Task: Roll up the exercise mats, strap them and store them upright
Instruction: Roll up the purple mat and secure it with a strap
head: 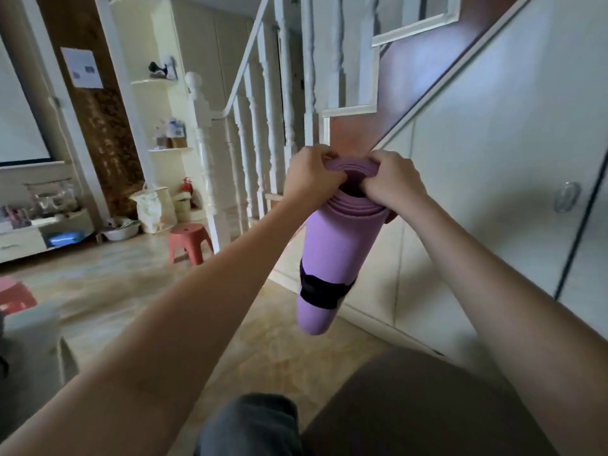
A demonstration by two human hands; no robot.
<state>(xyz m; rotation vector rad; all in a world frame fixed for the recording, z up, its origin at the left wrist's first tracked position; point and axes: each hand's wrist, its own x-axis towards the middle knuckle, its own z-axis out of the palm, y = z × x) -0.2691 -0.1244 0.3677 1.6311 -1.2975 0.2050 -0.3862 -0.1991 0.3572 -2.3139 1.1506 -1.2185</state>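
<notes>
- A pale tiled floor (138, 284) is spreading across the room, and a white staircase railing (263, 103) is rising behind the hands.
- White cabinet doors (493, 179) are lining the wall under the stairs on the right.
- A red plastic stool (189, 241) is standing on the floor near the newel post, and corner shelves (161, 83) are holding small items further back.
- The rolled purple mat (332, 255) is hanging upright in the air in front of the cabinets, its lower end clear of the floor.
- A black strap (320, 289) is wrapping the roll near its lower end.
- The left hand (307, 179) is gripping the top rim of the roll, fingers curled over the edge.
- The right hand (393, 185) is grasping the opposite side of the rim, fingers hooking into the open centre.
- Both forearms are reaching forward, raised.
</notes>
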